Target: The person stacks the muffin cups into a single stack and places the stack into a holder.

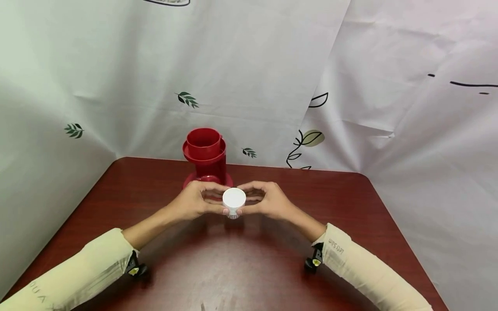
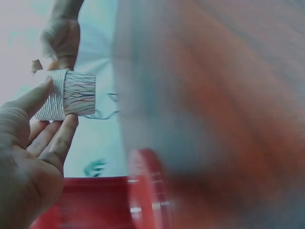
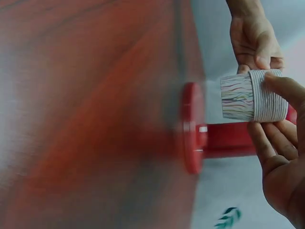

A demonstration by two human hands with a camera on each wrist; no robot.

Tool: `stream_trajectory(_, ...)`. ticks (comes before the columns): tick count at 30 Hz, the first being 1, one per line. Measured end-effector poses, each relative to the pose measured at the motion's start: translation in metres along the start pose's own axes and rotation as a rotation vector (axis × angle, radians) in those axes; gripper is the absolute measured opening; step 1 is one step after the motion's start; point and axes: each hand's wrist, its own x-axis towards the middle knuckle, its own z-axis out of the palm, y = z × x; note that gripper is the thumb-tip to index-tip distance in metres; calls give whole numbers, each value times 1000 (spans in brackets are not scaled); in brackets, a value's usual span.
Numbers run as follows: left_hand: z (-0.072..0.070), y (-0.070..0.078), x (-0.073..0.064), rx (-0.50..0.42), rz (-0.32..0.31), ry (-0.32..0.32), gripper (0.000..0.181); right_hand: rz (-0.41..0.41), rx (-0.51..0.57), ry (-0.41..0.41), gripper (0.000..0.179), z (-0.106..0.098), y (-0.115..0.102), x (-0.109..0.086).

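Observation:
A short stack of nested white paper cups (image 1: 234, 198) is held upright over the table between both hands. Its many rims form ridges around the upper part, and wavy coloured lines mark the lowest cup (image 2: 80, 93). My left hand (image 1: 193, 201) grips one side, thumb on the near face and fingers around behind. From the opposite side my right hand (image 1: 274, 201) holds the same stack in a mirrored grip. Thumb and fingertips of the right hand (image 3: 286, 167) press on the rims in the right wrist view.
Just behind the hands stands a red plastic stand (image 1: 210, 166) with a cup-shaped top and a round base, partly hidden by the left hand. The dark red-brown table (image 1: 249, 268) has a light sheen. White cloth (image 1: 249, 65) with leaf prints hangs behind and beside it.

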Motion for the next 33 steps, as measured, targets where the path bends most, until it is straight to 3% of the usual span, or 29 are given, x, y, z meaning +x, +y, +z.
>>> stream_trajectory(8, -27, 45, 8, 44, -32, 69, 56, -63, 16, -6, 58, -14, -43, 22)
stream_trajectory(20, -72, 99, 34, 42, 61, 143, 50, -139, 83, 83, 52, -26, -99, 64)
stream_trajectory(27, -99, 119, 50, 110, 97, 201, 47, -179, 27, 135, 52, -31, -120, 94)
stream_trajectory(33, -120, 123, 55, 127, 105, 233, 45, -196, -79, 131, 53, -32, -132, 118)
